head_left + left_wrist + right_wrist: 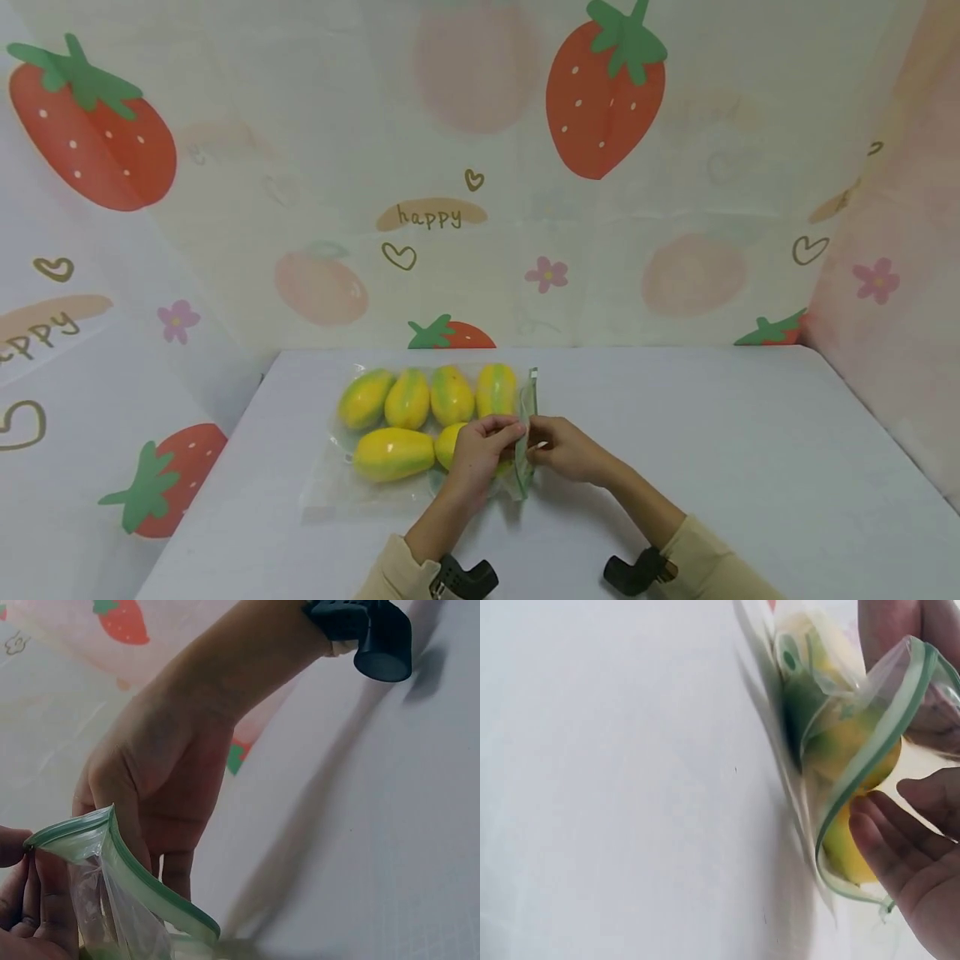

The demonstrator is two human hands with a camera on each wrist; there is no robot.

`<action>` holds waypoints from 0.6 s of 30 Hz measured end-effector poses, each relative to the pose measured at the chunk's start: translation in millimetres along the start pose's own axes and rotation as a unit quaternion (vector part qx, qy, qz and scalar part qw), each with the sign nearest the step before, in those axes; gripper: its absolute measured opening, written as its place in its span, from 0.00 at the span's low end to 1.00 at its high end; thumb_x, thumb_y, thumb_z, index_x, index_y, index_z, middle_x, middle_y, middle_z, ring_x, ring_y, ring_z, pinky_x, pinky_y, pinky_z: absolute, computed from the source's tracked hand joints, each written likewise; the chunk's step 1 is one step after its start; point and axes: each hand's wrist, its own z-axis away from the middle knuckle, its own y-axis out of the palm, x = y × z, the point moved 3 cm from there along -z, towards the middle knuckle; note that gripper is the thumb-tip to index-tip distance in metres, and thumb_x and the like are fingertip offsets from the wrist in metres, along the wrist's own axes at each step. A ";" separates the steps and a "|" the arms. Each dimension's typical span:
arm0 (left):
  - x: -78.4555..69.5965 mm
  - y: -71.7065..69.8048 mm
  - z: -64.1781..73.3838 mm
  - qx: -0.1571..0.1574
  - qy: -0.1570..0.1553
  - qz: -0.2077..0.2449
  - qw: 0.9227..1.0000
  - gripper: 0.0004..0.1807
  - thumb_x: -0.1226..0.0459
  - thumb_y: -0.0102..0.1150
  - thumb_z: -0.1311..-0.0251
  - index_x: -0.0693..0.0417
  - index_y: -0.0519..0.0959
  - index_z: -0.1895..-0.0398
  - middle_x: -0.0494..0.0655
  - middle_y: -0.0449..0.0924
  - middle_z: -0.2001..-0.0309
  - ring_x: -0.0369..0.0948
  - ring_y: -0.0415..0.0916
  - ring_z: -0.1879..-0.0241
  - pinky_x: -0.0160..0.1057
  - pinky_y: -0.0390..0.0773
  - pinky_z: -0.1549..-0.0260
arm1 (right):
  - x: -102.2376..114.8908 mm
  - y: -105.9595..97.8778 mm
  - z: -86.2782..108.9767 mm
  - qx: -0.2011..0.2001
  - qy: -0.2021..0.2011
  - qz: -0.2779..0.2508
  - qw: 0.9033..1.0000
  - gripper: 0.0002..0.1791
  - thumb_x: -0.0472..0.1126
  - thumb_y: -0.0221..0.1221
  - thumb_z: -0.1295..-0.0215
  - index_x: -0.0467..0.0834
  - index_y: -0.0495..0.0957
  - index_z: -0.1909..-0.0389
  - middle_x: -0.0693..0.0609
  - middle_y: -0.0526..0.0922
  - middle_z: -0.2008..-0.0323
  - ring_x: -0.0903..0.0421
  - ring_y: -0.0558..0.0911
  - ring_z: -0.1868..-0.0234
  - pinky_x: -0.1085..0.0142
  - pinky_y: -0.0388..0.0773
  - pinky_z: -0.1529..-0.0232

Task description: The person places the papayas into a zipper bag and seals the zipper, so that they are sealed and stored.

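Note:
A clear zip bag (324,493) with a green zip edge (532,392) lies on the table, its mouth facing right. Inside sit several yellow-and-green papayas (393,454), in two rows. My left hand (477,454) pinches the zip edge between thumb and fingers, as the left wrist view shows. Across the mouth from it is my right hand (572,448). In the right wrist view the bag's mouth gapes, and the right hand's extended fingers (889,832) reach the opening, thumb apart from them. Part of the front row of papayas is hidden behind the left hand.
The white table (720,433) reaches to a backdrop (337,125) printed with strawberries, hearts and flowers at the back and sides. Black wrist cameras sit on both forearms, the left one (468,577) and the right one (633,572) near the table's front.

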 end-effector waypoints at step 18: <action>1.7 -0.2 1.6 -0.001 -0.007 -0.015 1.000 0.12 0.63 0.61 0.37 0.64 0.81 0.57 0.38 0.81 0.70 0.34 0.76 0.71 0.29 0.80 0.66 | -16.8 -42.3 0.7 -0.101 0.102 -0.028 0.989 0.19 0.40 0.55 0.30 0.31 0.75 0.45 0.34 0.81 0.50 0.51 0.82 0.56 0.60 0.83 0.58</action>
